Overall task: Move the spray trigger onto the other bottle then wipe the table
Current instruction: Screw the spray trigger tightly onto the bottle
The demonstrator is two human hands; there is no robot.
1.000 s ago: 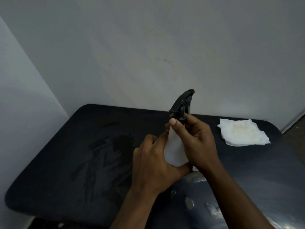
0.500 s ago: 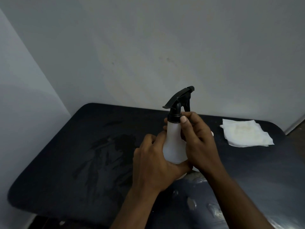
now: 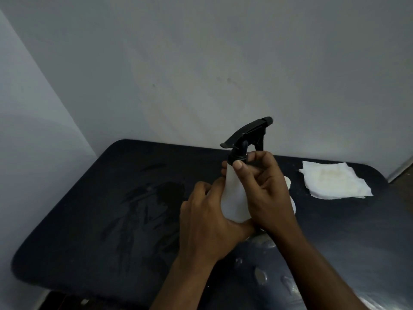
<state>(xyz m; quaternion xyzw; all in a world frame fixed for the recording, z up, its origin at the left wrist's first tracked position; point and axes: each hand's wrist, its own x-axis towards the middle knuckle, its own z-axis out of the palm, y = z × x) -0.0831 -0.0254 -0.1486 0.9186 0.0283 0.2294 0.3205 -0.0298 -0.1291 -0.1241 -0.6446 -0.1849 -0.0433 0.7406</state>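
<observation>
A white bottle (image 3: 234, 200) stands upright near the middle of the dark table (image 3: 111, 209). A black spray trigger (image 3: 245, 135) sits on its neck, nozzle pointing right and away. My left hand (image 3: 205, 220) wraps the bottle's lower body from the left. My right hand (image 3: 266, 193) pinches the black collar at the neck with thumb and fingers. Behind my right hand a second white bottle (image 3: 291, 198) shows only as a sliver. A folded white cloth (image 3: 333, 182) lies at the table's back right.
A dark wet smear (image 3: 156, 198) spreads over the table's left half. Shiny wet patches (image 3: 261, 274) lie near the front edge. Walls stand close behind and to the left. A floor strip shows at far right.
The spray trigger has turned on the neck, so its side profile now faces me, and my right thumb has shifted on the collar. The bottle stands slightly more upright.
</observation>
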